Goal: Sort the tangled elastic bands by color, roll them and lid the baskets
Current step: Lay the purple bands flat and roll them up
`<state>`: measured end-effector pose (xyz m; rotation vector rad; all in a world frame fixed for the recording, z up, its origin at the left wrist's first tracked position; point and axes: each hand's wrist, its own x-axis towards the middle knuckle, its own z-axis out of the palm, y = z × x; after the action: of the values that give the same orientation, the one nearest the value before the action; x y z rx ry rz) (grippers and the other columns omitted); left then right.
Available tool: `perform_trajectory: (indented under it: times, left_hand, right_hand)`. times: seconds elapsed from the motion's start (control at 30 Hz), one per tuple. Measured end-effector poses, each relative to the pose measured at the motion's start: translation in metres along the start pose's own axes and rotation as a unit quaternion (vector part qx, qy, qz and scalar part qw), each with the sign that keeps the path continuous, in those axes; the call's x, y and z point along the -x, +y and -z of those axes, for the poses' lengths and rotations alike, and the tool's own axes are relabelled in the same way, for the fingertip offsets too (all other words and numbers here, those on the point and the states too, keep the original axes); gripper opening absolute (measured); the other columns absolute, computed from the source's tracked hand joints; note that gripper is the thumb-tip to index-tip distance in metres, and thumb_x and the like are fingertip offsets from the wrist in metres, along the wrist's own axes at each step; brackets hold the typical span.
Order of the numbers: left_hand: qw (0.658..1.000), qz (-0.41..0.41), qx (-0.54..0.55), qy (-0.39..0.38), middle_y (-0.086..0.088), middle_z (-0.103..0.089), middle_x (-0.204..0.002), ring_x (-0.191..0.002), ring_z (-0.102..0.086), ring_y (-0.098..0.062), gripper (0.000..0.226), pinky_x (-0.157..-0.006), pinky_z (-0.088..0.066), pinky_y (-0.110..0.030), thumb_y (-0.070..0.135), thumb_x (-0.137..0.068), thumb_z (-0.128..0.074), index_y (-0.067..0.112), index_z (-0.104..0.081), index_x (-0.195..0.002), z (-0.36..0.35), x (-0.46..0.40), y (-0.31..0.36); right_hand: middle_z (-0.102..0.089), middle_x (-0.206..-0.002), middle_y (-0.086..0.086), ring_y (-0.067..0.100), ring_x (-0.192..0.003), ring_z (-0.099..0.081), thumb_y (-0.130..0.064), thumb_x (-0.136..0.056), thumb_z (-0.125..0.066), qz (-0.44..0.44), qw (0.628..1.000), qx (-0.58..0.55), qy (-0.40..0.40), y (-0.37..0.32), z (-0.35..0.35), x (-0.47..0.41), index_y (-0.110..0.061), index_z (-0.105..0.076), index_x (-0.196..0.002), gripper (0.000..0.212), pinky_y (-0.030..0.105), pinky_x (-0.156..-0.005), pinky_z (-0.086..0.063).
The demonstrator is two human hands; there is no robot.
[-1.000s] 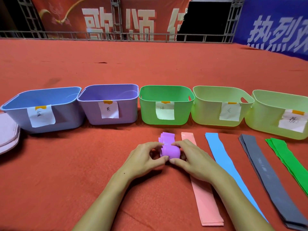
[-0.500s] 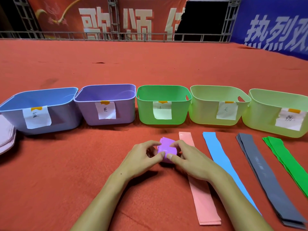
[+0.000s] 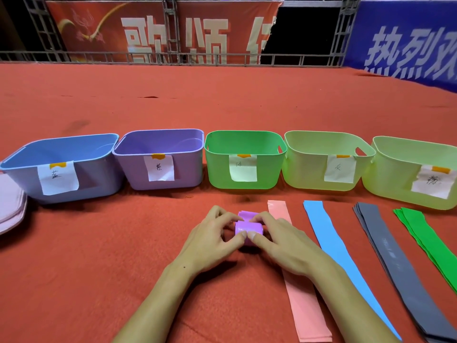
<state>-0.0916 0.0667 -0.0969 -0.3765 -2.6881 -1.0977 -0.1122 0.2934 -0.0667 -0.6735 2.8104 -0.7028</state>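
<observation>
Five open baskets stand in a row on a red table [image 3: 99,243]: blue [image 3: 61,154], purple [image 3: 160,144], green [image 3: 243,142] and two pale green [image 3: 326,144] [image 3: 415,154], each with one handwritten paper label, too blurred to read. Near centre, the left hand [image 3: 212,241] and right hand [image 3: 279,241] both pinch one purple roll [image 3: 248,229] on the table. To its right lie flat pink [image 3: 304,293], blue [image 3: 333,248], grey [image 3: 395,263] and green [image 3: 425,238] bands. Pink lids [image 3: 10,206] sit far left
</observation>
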Motion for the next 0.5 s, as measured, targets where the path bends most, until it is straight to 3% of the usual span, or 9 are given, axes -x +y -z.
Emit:
perform_trajectory:
  times: [0.07,0.13,0.27,0.33,0.5]
  left_hand:
    - [1.000,-0.010,-0.011,-0.007,0.027,-0.054,-0.123,-0.088,-0.063,-0.001,0.057,-0.085,-0.057,-0.034,0.055,-0.083,-0.065,0.047,-0.054,-0.139,0.000,0.001,0.001]
    - [1.000,-0.014,-0.020,-0.016,0.033,-0.058,-0.122,-0.090,-0.064,0.001,0.067,-0.085,-0.057,-0.033,0.048,-0.079,-0.072,0.047,-0.047,-0.141,0.000,0.002,0.002]
    - [0.999,-0.018,0.020,-0.028,0.026,-0.067,-0.123,-0.075,-0.065,-0.010,0.055,-0.076,-0.058,-0.039,0.043,-0.085,-0.077,0.045,-0.051,-0.132,0.000,-0.002,-0.004]
    - [0.998,-0.023,0.045,-0.024,0.022,-0.070,-0.123,-0.067,-0.061,-0.013,0.050,-0.070,-0.058,-0.039,0.043,-0.086,-0.080,0.044,-0.056,-0.130,-0.001,-0.003,-0.010]
    - [0.996,-0.006,0.094,0.009,0.015,-0.077,-0.108,-0.063,-0.055,-0.010,0.047,-0.067,-0.055,-0.034,0.039,-0.088,-0.085,0.040,-0.068,-0.131,-0.007,-0.007,-0.017]
  right_hand:
    - [-0.062,-0.110,-0.006,0.018,-0.107,-0.055,-0.066,-0.103,-0.037,-0.003,1.000,-0.002,0.000,-0.001,0.001,-0.001,-0.047,-0.041,-0.124,0.028,0.044,-0.091,-0.048]
    - [-0.062,-0.112,-0.006,0.019,-0.107,-0.055,-0.063,-0.105,-0.034,-0.005,1.000,-0.006,0.002,0.000,0.000,-0.002,-0.046,-0.042,-0.123,0.026,0.044,-0.092,-0.048]
    - [-0.047,-0.131,-0.015,0.014,-0.114,-0.057,-0.062,-0.107,-0.030,-0.004,1.000,-0.005,0.014,0.003,-0.005,-0.007,-0.042,-0.047,-0.127,0.033,0.042,-0.093,-0.047]
    - [-0.039,-0.130,-0.014,0.013,-0.111,-0.058,-0.062,-0.107,-0.030,-0.010,1.000,-0.001,0.020,0.004,-0.006,-0.010,-0.041,-0.050,-0.129,0.036,0.042,-0.092,-0.048]
    - [-0.051,-0.131,-0.010,0.017,-0.123,-0.059,-0.060,-0.108,-0.032,-0.019,0.998,-0.011,0.054,0.002,-0.008,-0.012,-0.048,-0.045,-0.144,0.039,0.043,-0.098,-0.048]
